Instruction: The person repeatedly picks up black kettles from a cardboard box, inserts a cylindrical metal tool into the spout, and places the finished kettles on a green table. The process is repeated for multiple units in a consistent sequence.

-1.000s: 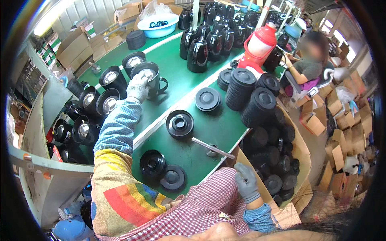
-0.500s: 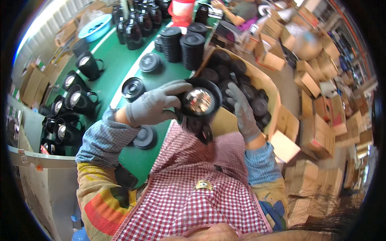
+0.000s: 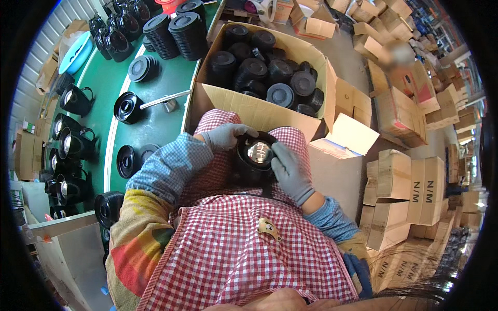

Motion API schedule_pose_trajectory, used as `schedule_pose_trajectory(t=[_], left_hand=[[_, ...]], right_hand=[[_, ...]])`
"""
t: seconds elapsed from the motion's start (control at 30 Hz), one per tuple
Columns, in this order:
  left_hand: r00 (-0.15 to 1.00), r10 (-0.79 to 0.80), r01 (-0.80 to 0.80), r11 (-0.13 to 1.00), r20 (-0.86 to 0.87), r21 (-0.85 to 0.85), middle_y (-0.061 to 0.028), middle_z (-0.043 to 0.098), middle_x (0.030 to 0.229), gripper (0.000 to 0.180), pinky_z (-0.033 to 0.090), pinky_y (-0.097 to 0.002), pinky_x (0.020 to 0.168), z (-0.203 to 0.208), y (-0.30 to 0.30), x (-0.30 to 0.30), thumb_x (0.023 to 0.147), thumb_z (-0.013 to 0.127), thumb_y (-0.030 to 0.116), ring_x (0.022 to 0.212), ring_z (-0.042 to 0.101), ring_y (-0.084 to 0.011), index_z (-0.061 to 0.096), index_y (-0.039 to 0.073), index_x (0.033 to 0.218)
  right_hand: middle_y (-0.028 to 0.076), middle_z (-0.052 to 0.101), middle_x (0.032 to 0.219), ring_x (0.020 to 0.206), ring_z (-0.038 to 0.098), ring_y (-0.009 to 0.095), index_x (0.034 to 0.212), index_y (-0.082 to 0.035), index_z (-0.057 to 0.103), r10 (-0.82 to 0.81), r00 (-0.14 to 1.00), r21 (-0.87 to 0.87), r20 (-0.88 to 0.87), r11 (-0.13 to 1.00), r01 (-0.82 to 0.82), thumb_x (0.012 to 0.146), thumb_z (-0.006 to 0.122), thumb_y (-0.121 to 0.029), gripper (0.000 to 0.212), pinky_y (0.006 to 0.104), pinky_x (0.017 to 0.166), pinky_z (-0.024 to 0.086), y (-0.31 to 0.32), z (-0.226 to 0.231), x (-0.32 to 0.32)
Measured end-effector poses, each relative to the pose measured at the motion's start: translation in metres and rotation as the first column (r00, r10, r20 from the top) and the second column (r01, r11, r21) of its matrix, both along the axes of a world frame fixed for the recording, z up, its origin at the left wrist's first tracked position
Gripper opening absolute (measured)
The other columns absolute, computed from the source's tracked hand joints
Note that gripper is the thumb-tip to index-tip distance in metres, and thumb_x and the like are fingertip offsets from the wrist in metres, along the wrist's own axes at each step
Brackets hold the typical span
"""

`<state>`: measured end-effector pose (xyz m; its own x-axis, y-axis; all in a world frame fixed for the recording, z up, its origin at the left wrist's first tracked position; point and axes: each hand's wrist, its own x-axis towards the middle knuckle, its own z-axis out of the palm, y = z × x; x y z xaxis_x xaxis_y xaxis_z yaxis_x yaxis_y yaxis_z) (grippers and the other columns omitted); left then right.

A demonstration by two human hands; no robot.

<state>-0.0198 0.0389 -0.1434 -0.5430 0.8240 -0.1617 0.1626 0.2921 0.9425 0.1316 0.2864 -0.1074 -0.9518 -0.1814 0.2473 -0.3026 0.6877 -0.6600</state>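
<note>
A black jug [image 3: 248, 174] is held over my lap, its mouth tilted up toward me. Shiny metal [image 3: 259, 153] shows inside it. My left hand [image 3: 224, 138], in a grey glove, grips the jug's left upper rim, with the fingertips closed on it. On the right side my gloved right hand [image 3: 291, 173] presses its fingers against the rim; its thumb is not clearly seen. The jug's handle cannot be made out. Ahead of my hands stands a cardboard box [image 3: 270, 110] full of round black lids [image 3: 251, 72].
Left of me runs a green table [image 3: 116, 80] with similar black jugs [image 3: 75, 99], stacked lids [image 3: 161, 37], an open-centred black lid [image 3: 127, 107] and a long metal tool [image 3: 166, 98]. A blue basin [image 3: 76, 52] sits beyond. Cardboard cartons [image 3: 392, 179] stand at right.
The jug has come down to my lap. My right hand, apart from it before, now touches its right side. My view has shifted, bringing the box directly ahead and showing the metal tool.
</note>
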Motion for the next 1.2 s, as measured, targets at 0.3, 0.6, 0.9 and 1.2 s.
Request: schedule_pose_trajectory(t=[0.3,0.6,0.9,1.2], left_hand=[[0.558,0.829,-0.783,0.537,-0.027,0.314,-0.0138,0.062,0.136,0.056,0.047,-0.0340,0.108,-0.024,-0.144,-0.014,0.089,0.067,0.002,0.125,0.060,-0.0222,0.054,0.001,0.144],[0.329,0.384,-0.944,0.147,-0.863,-0.294,-0.0160,0.051,0.149,0.030,0.036,-0.0460,0.117,-0.036,-0.343,-0.028,0.075,0.083,0.021,0.143,0.041,-0.0404,0.074,0.013,0.103],[0.178,0.731,-0.856,0.445,-0.659,0.262,-0.0192,0.057,0.141,0.023,0.055,-0.0380,0.098,0.044,-0.290,-0.029,0.083,0.067,-0.012,0.122,0.062,-0.0345,0.066,0.001,0.102],[0.401,-0.047,-0.118,0.988,-0.915,-0.103,-0.0154,0.053,0.144,0.022,0.053,-0.0457,0.102,0.118,-0.036,-0.035,0.087,0.070,0.013,0.136,0.050,-0.0369,0.069,0.007,0.108]], right_hand=[[0.014,0.063,0.134,0.122,0.060,0.033,0.130,-0.011,0.064,0.404,0.875,0.184,0.265,0.870,-0.458,0.078,0.080,-0.040,0.062,0.0450,0.105,0.047,0.012,0.012,-0.100],[0.011,0.072,0.100,0.093,0.069,0.031,0.106,-0.011,0.072,0.321,0.870,0.277,0.373,0.857,-0.435,0.069,0.085,-0.044,0.051,0.0441,0.083,0.054,-0.015,0.031,-0.126],[0.021,0.066,0.127,0.118,0.064,0.037,0.129,0.002,0.063,0.112,0.990,-0.256,-0.089,0.958,-0.132,0.093,0.071,-0.022,0.044,0.0430,0.103,0.048,0.002,0.049,-0.160],[0.015,0.060,0.138,0.129,0.056,0.023,0.142,0.006,0.050,0.150,0.985,-0.317,-0.081,0.933,-0.168,0.104,0.056,-0.025,0.050,0.0333,0.110,0.043,-0.009,0.032,-0.171]])
